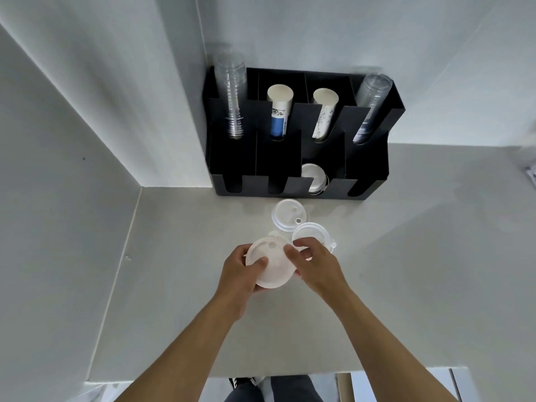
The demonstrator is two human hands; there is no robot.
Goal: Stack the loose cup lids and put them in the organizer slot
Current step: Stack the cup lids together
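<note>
A white cup lid (271, 264), possibly more than one nested together, is held just above the worktop (406, 256) near the middle of the view. The left hand (242, 274) grips its 9 o'clock edge, thumb on top and fingers curled under. The right hand (314, 262) meets it at 3 o'clock, fingers (291, 252) narrowly bent onto its rim; whether that hand also grips the next lid cannot be told.

At 1 o'clock from the held lid, a clear lid (311, 235) lies on the worktop, partly under the right hand. Beyond it at 12 o'clock a second loose lid (290, 213) lies flat, overlapping the first.

Further out at 12 o'clock stands the black organizer (368, 169), cups in its back row. One front slot already holds a small stack of lids (314, 178).

Judging by this, stacking is under way: two lids remain to be gathered, and none of the loose ones is yet slotted.
</note>
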